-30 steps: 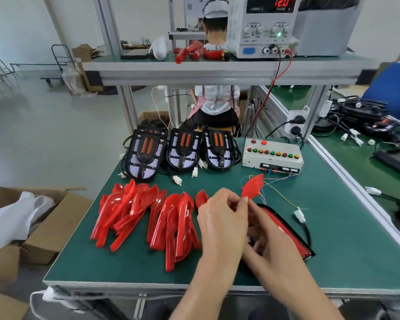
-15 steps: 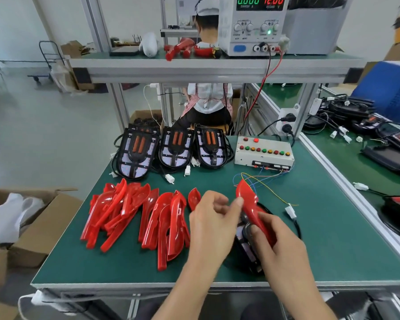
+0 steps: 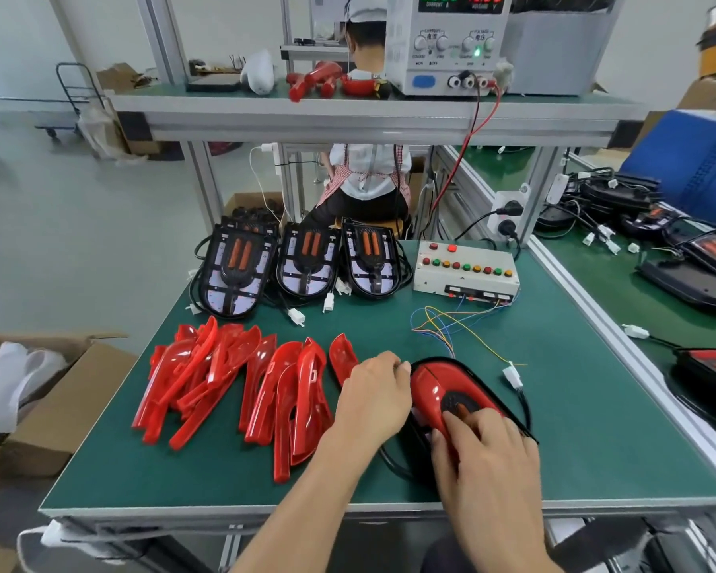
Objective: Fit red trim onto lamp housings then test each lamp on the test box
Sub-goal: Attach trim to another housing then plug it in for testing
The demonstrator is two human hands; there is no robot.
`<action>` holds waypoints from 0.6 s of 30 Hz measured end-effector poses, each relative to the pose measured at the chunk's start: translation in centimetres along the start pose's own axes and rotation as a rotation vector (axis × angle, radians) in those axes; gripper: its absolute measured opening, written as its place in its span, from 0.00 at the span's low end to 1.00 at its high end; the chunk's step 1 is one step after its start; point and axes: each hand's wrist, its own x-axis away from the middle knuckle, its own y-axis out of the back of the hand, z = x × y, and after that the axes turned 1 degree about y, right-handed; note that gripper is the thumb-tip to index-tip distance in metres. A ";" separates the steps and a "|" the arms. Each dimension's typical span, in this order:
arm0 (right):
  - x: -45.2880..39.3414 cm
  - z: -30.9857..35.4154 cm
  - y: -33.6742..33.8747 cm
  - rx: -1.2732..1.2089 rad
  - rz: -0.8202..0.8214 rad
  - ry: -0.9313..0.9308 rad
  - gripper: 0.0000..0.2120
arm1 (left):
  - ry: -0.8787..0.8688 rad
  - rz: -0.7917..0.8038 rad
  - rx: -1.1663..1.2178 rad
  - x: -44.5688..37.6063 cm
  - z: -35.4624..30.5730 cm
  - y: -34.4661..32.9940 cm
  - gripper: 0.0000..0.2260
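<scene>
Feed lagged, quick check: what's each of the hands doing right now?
Left hand: fingers curled on the lamp housing edge, steadying it.
Right hand: fingertips pressing the red trim down.

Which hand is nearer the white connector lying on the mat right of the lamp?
Right. The right hand presses the red trim on the lamp housing, below-left of the white connector. The left hand sits farther off, across the lamp.

My single view: head camera, wide-angle, above the green bench's (image 3: 554,469) near edge, facing forward and down; bench close below, power supply (image 3: 447,43) beyond its far edge.
</scene>
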 end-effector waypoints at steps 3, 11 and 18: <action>0.2 0.7 -0.3 0.054 -0.006 0.002 0.17 | 0.058 0.106 0.016 -0.6 -0.7 -0.2 0.17; 0.7 0.6 -1.0 0.090 -0.017 -0.005 0.15 | 0.172 0.197 0.273 -2.0 -0.6 -0.2 0.19; 1.7 -0.1 -1.6 0.098 -0.076 0.022 0.16 | 0.231 0.241 0.502 -2.1 -0.3 -1.2 0.12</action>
